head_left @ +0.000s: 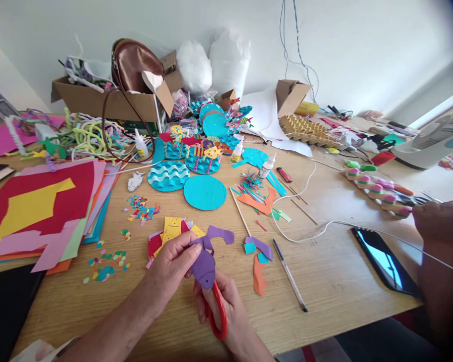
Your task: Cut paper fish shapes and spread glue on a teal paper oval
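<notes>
A purple paper fish (204, 269) with a drawn eye is pinched at its tail end by my left hand (179, 254). My right hand (222, 301) is closed around red-handled scissors (219, 314), just below the fish's head; the blades are hidden behind the paper. A purple paper offcut (221, 234) shows just beyond the fish. Yellow paper with drawn fish (171, 229) lies in a small pile beyond my left hand. More purple scrap (262, 247) and an orange scrap (259, 276) are on the table to the right.
Coloured paper sheets (60, 201) are stacked at left. Blue cardboard discs (205, 192), glue bottles (267, 166) and confetti (107, 264) lie around. A pen (290, 276), a phone (385, 261) and a white cable (324, 229) are at right, near another person's hand (440, 221).
</notes>
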Demonstrator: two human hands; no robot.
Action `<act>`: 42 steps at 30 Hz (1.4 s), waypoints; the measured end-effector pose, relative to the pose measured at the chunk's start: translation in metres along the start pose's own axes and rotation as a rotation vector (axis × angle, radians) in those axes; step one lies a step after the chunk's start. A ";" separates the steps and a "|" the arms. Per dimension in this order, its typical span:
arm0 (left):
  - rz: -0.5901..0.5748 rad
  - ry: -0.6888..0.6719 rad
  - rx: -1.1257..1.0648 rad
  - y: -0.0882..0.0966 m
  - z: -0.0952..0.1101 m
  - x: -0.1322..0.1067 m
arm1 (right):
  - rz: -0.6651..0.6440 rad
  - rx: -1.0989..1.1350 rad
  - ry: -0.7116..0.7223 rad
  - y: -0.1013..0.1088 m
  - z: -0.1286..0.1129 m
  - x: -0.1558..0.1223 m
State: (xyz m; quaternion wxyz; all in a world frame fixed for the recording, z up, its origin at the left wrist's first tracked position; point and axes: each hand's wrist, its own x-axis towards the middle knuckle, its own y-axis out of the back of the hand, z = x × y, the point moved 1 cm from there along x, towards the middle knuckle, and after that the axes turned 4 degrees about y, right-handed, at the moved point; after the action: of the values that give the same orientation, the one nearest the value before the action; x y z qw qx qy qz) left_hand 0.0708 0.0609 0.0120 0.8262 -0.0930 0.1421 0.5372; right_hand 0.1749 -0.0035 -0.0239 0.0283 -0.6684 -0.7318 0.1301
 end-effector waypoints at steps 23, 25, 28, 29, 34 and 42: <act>-0.051 0.046 -0.042 0.003 0.003 0.000 | 0.001 -0.045 -0.021 0.001 0.001 -0.001; -0.046 0.047 -0.043 0.003 0.004 0.000 | 0.001 -0.051 -0.025 0.001 0.001 -0.001; -0.047 0.058 -0.049 0.003 0.006 0.000 | 0.000 -0.050 -0.035 0.000 -0.001 -0.001; -0.050 0.061 -0.052 0.004 0.006 0.001 | -0.003 -0.042 -0.039 0.000 -0.001 -0.001; -0.089 0.069 -0.035 0.006 0.007 0.001 | -0.005 0.001 -0.051 0.000 -0.005 0.000; -0.115 0.098 0.007 0.010 0.008 0.003 | 0.004 -0.012 -0.062 0.001 -0.006 -0.003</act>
State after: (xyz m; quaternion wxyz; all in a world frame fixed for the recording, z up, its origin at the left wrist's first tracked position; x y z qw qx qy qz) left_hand 0.0636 0.0698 0.0187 0.8481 -0.1242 0.1785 0.4832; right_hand 0.1775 -0.0051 -0.0181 0.0014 -0.6658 -0.7316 0.1465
